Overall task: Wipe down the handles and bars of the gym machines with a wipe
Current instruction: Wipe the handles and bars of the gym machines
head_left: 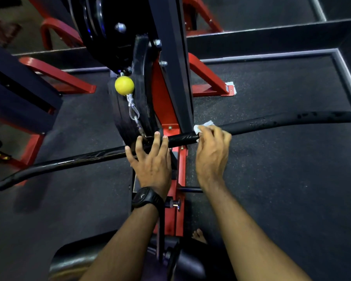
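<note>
Dark speckled rubber matting [272, 94] covers the gym floor, with the red and black frame [164, 92] of a cable machine rising from it. Across the view runs a long black bar [282, 120], bent down at both ends and hung at its middle from a steel clip and cable [134, 110] under a yellow ball stop [124, 85].

The left hand [152, 161], a black watch [147, 196] on its wrist, lies over the middle of the bar with its fingers straight and spread, the tips resting on the bar beside the clip.

Just right of the middle, the right hand [211, 151] curls its fingers over the bar and presses a white wipe [201, 126] against the foam grip. One corner of the wipe sticks out past the fingers.

Wet streaks show on the grip towards the bar's right end. A dark padded roller [190, 266] sits near the bottom edge.
</note>
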The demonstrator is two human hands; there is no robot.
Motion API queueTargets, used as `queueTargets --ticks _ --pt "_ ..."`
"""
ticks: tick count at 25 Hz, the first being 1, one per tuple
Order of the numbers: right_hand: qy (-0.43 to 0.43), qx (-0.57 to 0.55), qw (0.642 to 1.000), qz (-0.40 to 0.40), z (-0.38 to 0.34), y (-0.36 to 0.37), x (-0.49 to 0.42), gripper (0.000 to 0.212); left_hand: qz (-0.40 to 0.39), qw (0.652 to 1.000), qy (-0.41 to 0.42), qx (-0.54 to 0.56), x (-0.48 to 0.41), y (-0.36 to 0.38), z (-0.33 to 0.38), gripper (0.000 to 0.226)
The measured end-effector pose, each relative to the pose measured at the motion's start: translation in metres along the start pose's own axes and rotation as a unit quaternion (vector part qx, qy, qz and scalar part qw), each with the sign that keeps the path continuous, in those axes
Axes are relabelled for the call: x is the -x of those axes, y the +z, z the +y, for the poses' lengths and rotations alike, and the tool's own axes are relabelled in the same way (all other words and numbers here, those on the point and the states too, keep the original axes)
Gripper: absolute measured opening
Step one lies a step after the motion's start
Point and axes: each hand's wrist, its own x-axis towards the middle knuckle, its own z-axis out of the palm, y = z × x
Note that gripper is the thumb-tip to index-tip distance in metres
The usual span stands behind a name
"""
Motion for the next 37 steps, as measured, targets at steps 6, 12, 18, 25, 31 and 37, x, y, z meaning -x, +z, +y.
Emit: queueTargets --ticks 6,12,18,25,31,37 --pt "-0.148 0.175 0.941 -0.25 -0.015 -0.007 -0.051 0.018 -0.023 0.997 -0.058 0.046 0.004 0.001 0.016 0.037" --pt "-0.084 0.102 0.89 -0.436 -0.026 -0.01 -0.079 0.026 -0.022 0.994 -0.087 0.059 0.001 0.0 0.023 0.041" --pt "-0.084 0.119 0.914 -0.378 -0.015 -0.03 -0.077 0.028 0.01 0.998 -0.052 0.039 0.004 0.002 0.027 0.024" --pt "-0.147 0.131 0.933 -0.302 0.003 -0.032 -0.052 0.027 -0.016 0.995 0.016 0.098 -0.002 0.007 0.03 0.033" --pt "-0.131 0.149 0.953 -0.23 0.026 -0.038 -0.047 0.026 -0.019 0.994 0.041 0.103 -0.007 0.005 0.027 0.036" --pt "-0.119 0.091 0.98 -0.132 0.039 -0.031 -0.03 0.024 -0.002 0.992 0.065 0.112 -0.006 0.008 0.023 0.034"
